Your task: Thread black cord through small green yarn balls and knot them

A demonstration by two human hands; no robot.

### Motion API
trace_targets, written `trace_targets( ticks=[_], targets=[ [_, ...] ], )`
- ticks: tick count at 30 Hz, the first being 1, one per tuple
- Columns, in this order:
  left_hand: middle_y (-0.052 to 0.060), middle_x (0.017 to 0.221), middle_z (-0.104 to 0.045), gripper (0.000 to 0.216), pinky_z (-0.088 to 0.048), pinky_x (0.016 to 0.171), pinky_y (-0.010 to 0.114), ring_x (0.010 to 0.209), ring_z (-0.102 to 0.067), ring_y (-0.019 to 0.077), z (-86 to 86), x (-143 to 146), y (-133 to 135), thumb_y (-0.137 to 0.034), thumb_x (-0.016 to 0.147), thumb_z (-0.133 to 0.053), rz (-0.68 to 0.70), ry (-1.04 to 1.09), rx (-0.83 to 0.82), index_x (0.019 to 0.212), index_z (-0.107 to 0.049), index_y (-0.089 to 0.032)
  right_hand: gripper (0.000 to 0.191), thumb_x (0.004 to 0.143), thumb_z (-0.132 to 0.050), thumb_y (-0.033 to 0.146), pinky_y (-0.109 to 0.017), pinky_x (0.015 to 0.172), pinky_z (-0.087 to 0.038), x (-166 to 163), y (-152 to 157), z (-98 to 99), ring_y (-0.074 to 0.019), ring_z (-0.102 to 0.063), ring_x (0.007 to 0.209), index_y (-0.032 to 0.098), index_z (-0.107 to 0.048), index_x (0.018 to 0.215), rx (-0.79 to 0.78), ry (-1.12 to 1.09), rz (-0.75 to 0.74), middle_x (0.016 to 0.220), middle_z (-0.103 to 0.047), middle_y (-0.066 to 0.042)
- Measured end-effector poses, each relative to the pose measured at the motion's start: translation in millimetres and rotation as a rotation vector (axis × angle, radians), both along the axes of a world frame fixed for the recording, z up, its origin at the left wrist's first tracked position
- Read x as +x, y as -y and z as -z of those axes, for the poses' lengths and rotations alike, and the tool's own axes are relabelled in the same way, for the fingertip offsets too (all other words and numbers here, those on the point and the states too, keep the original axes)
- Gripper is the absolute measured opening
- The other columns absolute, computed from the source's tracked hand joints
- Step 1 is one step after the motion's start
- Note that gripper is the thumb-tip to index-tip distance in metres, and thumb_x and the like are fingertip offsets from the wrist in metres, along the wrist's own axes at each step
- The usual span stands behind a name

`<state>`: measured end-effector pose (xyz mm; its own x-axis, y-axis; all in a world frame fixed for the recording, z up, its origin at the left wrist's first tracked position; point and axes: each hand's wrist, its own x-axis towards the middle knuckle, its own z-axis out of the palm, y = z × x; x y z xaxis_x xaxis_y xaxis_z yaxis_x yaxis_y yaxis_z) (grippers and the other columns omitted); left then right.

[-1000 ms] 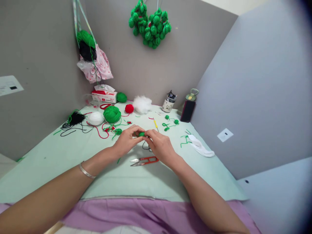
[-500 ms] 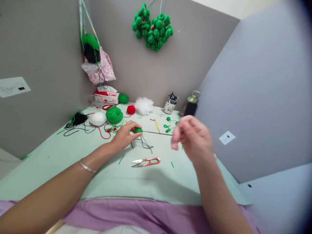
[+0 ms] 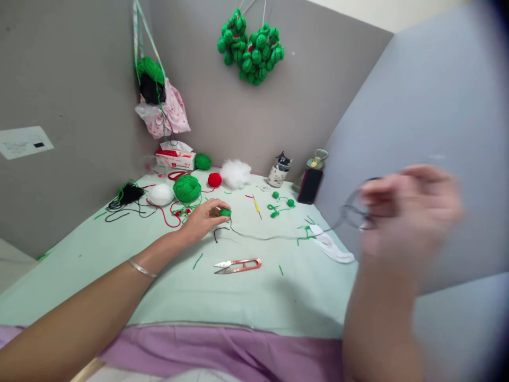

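Note:
My left hand (image 3: 205, 218) is closed, pinching a small green crocheted piece (image 3: 225, 213) between thumb and fingertips just over the table. A black yarn strand (image 3: 262, 239) leaves that piece and runs slackly across to my right hand (image 3: 411, 212), raised at the right and smeared by motion. Loops of the black yarn hang at its closed fingers; whether a needle is there too I cannot tell. Below the strand lie orange-handled thread snips (image 3: 238, 266), blades pointing left. A short black yarn scrap rests near my left fingertips.
Green yarn (image 3: 187, 189), white yarn (image 3: 160, 194), red yarn (image 3: 214, 180) and white stuffing (image 3: 235, 173) sit toward the back. A yellow crochet hook (image 3: 256, 206) and small green crocheted pieces (image 3: 274, 207) lie mid-right. A phone (image 3: 310, 185) leans against a bottle (image 3: 319, 158); a white cloth-like item (image 3: 332, 245) lies right.
My right hand has swung outward to the right and nearer, drawing the black yarn along. The loose strands by the green piece have been pulled through or away. My left hand holds its place.

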<state>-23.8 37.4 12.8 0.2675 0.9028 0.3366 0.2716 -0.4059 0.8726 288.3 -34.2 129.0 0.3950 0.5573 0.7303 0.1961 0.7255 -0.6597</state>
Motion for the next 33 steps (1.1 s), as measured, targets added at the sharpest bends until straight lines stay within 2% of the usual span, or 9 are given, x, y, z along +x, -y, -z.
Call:
trace_targets(
  ticks=[1,2,4,6,8,11,15,33],
  targets=[
    [0.003,0.088,-0.061,0.03,-0.046,0.072,0.03,0.075,-0.055,0.015,-2.3,3,3,-0.033,0.074,-0.07,0.017,0.028,-0.03,0.1,-0.066,-0.019,0.006,0.085,-0.065,0.023,-0.026,0.051,-0.041,-23,0,-0.6,-0.0105,-0.06,0.056,0.026,-0.067,0.09,0.015,0.071,-0.067,0.065,-0.063,0.004],
    [0.003,0.088,-0.061,0.031,-0.047,0.073,0.03,0.077,-0.056,0.0152,-4.4,5,6,-0.033,0.074,-0.071,0.038,0.05,-0.049,0.101,-0.066,-0.019,0.004,0.085,-0.064,0.024,-0.026,0.05,-0.04,-43,-2,2.8,-0.0106,-0.056,0.052,0.024,-0.067,0.087,-0.048,0.184,-0.131,0.061,-0.06,0.004],
    [0.003,0.091,-0.06,0.032,-0.047,0.077,0.03,0.082,-0.056,0.0159,-7.5,9,10,-0.031,0.074,-0.071,0.077,0.084,-0.064,0.103,-0.066,-0.019,0.006,0.086,-0.064,0.025,-0.027,0.055,-0.044,-70,-8,19.9,-0.0124,-0.057,0.062,0.022,-0.069,0.084,-0.175,0.42,-0.165,0.075,-0.064,-0.001],
    [0.004,0.094,-0.059,0.032,-0.048,0.08,0.031,0.087,-0.056,0.0168,-8.8,11,12,-0.029,0.075,-0.071,0.104,0.098,-0.056,0.105,-0.066,-0.019,0.009,0.088,-0.062,0.025,-0.029,0.062,-0.044,-83,-15,43.0,-0.0148,-0.057,0.073,0.022,-0.07,0.085,-0.214,0.658,-0.151,0.084,-0.062,-0.004],
    [0.004,0.096,-0.058,0.031,-0.048,0.083,0.032,0.089,-0.056,0.0173,-8.8,12,14,-0.029,0.076,-0.07,0.122,0.099,-0.033,0.106,-0.067,-0.02,0.013,0.091,-0.058,0.024,-0.029,0.062,-0.042,-87,-18,62.8,-0.0155,-0.054,0.074,0.022,-0.071,0.087,-0.205,0.853,-0.104,0.081,-0.058,-0.005],
    [0.004,0.097,-0.057,0.029,-0.048,0.086,0.033,0.093,-0.057,0.0181,-8.2,13,16,-0.03,0.077,-0.07,0.141,0.098,-0.002,0.105,-0.067,-0.021,0.02,0.095,-0.05,0.024,-0.028,0.062,-0.038,-89,-18,77.5,-0.0157,-0.05,0.072,0.022,-0.069,0.088,-0.158,1.02,-0.018,0.074,-0.052,-0.004],
    [0.005,0.1,-0.057,0.029,-0.049,0.088,0.034,0.096,-0.058,0.0188,-8.2,13,17,-0.03,0.078,-0.07,0.155,0.105,-0.004,0.105,-0.067,-0.021,0.024,0.097,-0.045,0.023,-0.028,0.064,-0.037,-94,-17,79.7,-0.0158,-0.048,0.072,0.021,-0.067,0.087,-0.117,1.103,0.01,0.075,-0.051,-0.004],
    [0.005,0.1,-0.059,0.029,-0.048,0.087,0.034,0.094,-0.059,0.0189,-10.0,12,17,-0.031,0.078,-0.07,0.133,0.05,0.026,0.105,-0.068,-0.021,0.023,0.096,-0.045,0.018,-0.027,0.065,-0.036,-94,-14,78.1,-0.0157,-0.047,0.072,0.019,-0.063,0.082,-0.096,1.125,-0.001,0.074,-0.05,-0.003]
  ],
)
